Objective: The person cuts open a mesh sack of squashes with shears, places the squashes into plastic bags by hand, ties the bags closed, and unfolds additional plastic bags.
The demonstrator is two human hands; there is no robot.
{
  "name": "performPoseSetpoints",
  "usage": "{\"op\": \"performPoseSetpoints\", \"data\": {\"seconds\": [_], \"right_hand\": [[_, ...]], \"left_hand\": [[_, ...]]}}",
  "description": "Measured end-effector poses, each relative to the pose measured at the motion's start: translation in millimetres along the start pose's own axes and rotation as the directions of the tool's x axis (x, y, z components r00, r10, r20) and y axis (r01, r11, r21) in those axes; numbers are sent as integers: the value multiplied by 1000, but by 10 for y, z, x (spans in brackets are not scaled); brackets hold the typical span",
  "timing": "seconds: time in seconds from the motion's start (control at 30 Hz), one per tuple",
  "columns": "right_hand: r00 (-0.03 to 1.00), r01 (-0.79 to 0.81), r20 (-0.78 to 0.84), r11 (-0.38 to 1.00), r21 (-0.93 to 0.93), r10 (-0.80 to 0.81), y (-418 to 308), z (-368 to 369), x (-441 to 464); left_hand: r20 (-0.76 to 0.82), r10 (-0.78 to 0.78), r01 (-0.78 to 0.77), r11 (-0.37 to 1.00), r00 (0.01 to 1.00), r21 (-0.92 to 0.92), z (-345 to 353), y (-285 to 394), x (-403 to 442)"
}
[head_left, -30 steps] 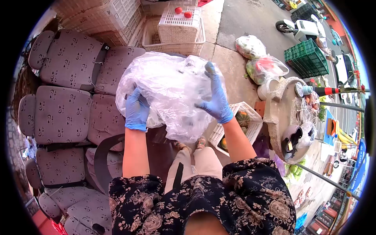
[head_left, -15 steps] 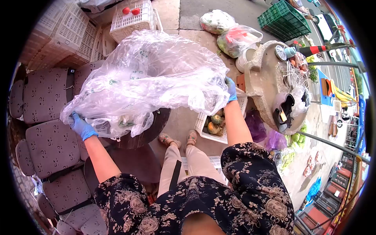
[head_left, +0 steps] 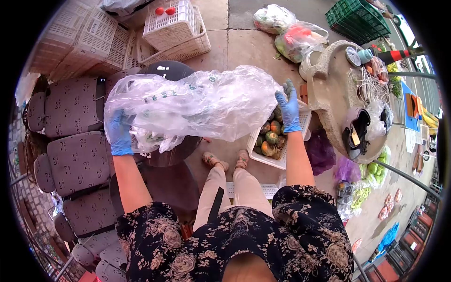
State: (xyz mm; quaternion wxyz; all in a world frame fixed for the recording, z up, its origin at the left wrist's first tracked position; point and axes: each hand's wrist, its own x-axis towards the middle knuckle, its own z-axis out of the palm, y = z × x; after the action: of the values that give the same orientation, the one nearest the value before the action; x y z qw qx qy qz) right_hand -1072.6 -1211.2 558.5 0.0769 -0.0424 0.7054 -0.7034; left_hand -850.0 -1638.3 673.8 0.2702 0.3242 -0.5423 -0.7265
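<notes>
A large, crumpled clear plastic bag (head_left: 197,103) with green printing stretches between my two hands, above a dark round stool or table top. My left hand (head_left: 120,136), in a blue glove, is at the bag's left end. Plastic veils its fingers, and their grip cannot be made out. My right hand (head_left: 290,110), also gloved in blue, stands beside the bag's right end with fingers upright and apart. Whether it touches the plastic is unclear.
Patterned seats (head_left: 75,162) line the left. White crates (head_left: 176,33) are stacked at the back. A crate of small pumpkins (head_left: 271,138) sits right of my feet. Filled vegetable bags (head_left: 298,40), a stone basin (head_left: 329,94) and a green crate (head_left: 358,21) stand on the right.
The bag has become flatter and narrower, and its raised upper part has come down. My right hand's fingers have spread apart, and my left hand has moved up and right. The view has shifted slightly.
</notes>
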Motion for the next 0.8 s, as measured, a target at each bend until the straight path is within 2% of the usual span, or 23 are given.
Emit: {"op": "performPoseSetpoints", "data": {"seconds": [0.03, 0.07, 0.1, 0.13, 0.2, 0.27, 0.3, 0.4, 0.43, 0.53, 0.6, 0.63, 0.67, 0.7, 0.73, 0.8], "right_hand": [[993, 16, 116, 983, -181, 5, -162, 170, -84], [983, 16, 181, 962, -271, 35, -43, 304, -97], [974, 7, 210, 922, -386, 81, 56, 441, -106], [984, 69, 175, 822, -565, 38, 237, 581, -125], [952, -245, -13, 738, -628, 305, 380, 801, -213], [830, -544, -164, 705, -456, 534, 694, 944, -295], [736, -672, -219, 653, -350, 640, 877, 991, -334], [391, -919, 40, 393, -41, 919, 1309, 1034, -493], [369, -929, 71, 370, -5, 927, 1471, 1066, -596], [311, -951, 150, 307, 47, 939, 1823, 1117, -901], [276, -960, 173, 279, 6, 946, 1919, 1018, -967], [335, -942, 133, 336, 13, 933, 1904, 920, -971], [360, -927, 110, 341, 158, 927, 1892, 787, -941], [381, -890, 82, 341, 301, 921, 1838, 626, -909], [398, -832, 48, 338, 439, 916, 1825, 447, -886], [420, -836, -6, 390, 386, 907, 1931, 52, -742]], "left_hand": [[21, -28, 28, 999, 999, 32, 211, 57, -131], [62, -14, 11, 999, 998, 52, 339, 48, -217], [98, 0, -7, 997, 995, 72, 421, 42, -297], [132, 19, -32, 995, 991, 91, 500, 51, -368], [158, 30, -62, 976, 987, 207, 714, 139, -528], [182, 14, -71, 948, 983, 310, 890, 245, -709], [212, -56, -33, 919, 976, 394, 932, 317, -762], [291, -329, 164, 866, 899, 473, 848, 387, -837], [361, -360, 144, 851, 860, 504, 820, 377, -847], [363, -529, 241, 762, 767, 602, 626, 367, -837], [335, -434, 186, 799, 836, 571, 612, 319, -815], [305, -412, 176, 796, 859, 578, 565, 285, -715], [279, -389, 166, 794, 878, 585, 552, 237, -630], [101, -235, 159, 863, 967, 479, 802, 176, -700], [137, -220, 150, 905, 966, 398, 766, 91, -573], [62, -235, 207, 933, 970, 293, 835, -50, -504]]}}
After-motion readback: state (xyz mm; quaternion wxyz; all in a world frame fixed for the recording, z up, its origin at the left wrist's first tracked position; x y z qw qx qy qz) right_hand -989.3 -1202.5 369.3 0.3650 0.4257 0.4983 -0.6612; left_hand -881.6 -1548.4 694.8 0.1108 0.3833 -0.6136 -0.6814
